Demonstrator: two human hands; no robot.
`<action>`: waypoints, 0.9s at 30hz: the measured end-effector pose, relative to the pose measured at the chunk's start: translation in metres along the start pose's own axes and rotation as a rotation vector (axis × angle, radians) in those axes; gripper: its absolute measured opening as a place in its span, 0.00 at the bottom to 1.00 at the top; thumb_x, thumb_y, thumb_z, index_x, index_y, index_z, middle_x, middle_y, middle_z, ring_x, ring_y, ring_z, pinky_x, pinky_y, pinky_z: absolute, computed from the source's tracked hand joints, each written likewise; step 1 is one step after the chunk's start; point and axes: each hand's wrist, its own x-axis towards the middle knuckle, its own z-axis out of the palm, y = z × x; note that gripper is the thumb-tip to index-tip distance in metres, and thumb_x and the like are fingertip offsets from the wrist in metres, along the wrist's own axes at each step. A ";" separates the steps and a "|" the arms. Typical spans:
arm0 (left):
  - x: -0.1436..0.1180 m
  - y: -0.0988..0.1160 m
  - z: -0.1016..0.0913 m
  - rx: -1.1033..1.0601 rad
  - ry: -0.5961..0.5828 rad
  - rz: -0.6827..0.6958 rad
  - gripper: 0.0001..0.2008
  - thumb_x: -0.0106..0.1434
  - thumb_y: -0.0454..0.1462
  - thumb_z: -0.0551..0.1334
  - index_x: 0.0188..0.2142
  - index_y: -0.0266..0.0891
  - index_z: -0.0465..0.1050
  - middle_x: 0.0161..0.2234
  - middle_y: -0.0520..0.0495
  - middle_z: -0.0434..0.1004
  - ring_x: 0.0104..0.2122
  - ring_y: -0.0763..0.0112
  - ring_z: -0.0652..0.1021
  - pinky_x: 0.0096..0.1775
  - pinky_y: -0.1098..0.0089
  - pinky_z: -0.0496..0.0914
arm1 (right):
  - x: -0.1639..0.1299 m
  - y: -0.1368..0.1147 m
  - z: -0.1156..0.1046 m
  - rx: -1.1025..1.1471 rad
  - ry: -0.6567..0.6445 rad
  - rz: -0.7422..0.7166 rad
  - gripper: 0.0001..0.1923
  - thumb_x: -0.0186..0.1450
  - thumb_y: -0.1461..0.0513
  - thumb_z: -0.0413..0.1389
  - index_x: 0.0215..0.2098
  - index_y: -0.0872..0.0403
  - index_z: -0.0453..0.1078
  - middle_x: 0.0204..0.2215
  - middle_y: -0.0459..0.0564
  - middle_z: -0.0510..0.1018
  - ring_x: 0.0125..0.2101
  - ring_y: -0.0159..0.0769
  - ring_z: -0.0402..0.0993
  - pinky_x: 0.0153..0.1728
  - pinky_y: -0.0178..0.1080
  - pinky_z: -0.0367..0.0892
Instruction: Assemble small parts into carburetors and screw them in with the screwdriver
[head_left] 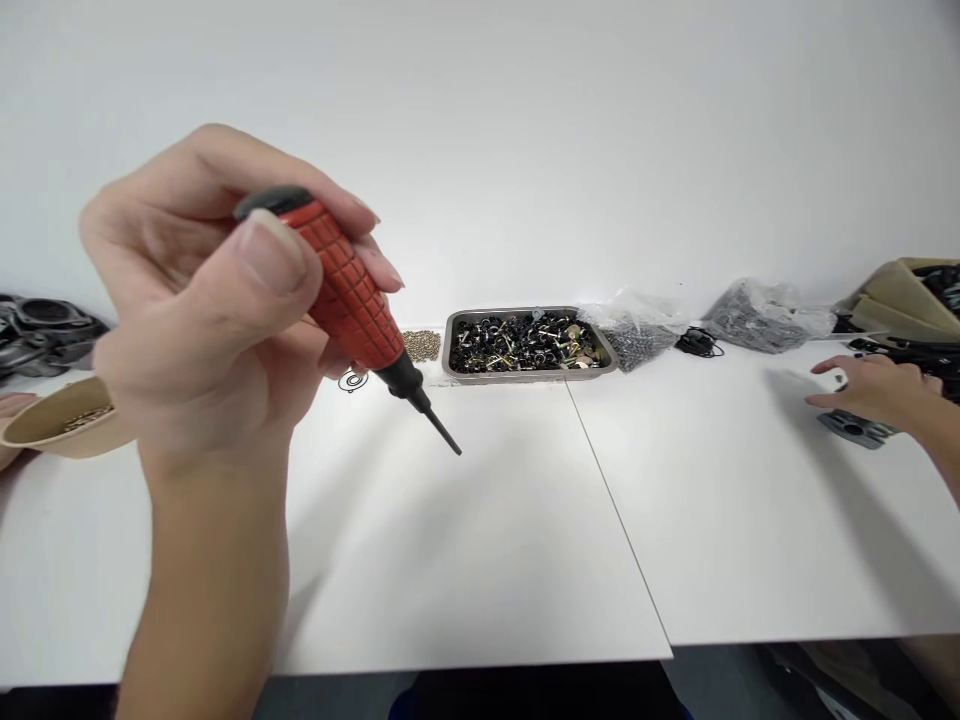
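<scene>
In the left half of the head view, my left hand [217, 290] is raised close to the camera, its fingers and thumb wrapped round a screwdriver [352, 280]. The tool has a red ribbed handle, a black cap and a dark thin shaft. Its tip slants down to the right, above the white table [465, 560] and apart from any part. Behind the tool stands a metal tray [517, 379] full of mixed black, silver and brass-coloured hardware. My right hand is out of view.
Small brass-coloured pieces [421, 345] and black rings [352, 381] lie left of the tray. Plastic bags [765, 315] of parts and black pieces [699, 343] are rightward. Another person's hand [877, 388] hovers by a grey part [855, 429]. A beige bowl [97, 440] stands left.
</scene>
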 end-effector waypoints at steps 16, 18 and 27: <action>-0.004 0.006 0.016 0.139 -0.052 0.038 0.08 0.48 0.37 0.73 0.30 0.46 0.81 0.24 0.52 0.76 0.22 0.68 0.77 0.15 0.66 0.69 | -0.159 -0.312 -0.099 1.117 -0.012 -0.659 0.08 0.64 0.63 0.53 0.41 0.54 0.71 0.36 0.51 0.77 0.35 0.37 0.73 0.37 0.40 0.68; -0.006 0.004 0.017 0.203 -0.142 -0.030 0.09 0.50 0.35 0.73 0.32 0.46 0.81 0.27 0.51 0.77 0.23 0.69 0.76 0.20 0.64 0.73 | -0.176 -0.329 -0.080 1.077 -0.021 -0.707 0.08 0.64 0.64 0.52 0.41 0.54 0.70 0.35 0.51 0.76 0.35 0.37 0.71 0.38 0.41 0.67; -0.007 -0.030 0.018 0.372 -0.284 -0.062 0.06 0.56 0.34 0.68 0.35 0.44 0.77 0.35 0.52 0.75 0.30 0.74 0.77 0.28 0.67 0.77 | -0.184 -0.333 -0.050 1.093 -0.197 -0.745 0.08 0.66 0.63 0.50 0.41 0.53 0.70 0.29 0.46 0.72 0.30 0.33 0.68 0.34 0.38 0.65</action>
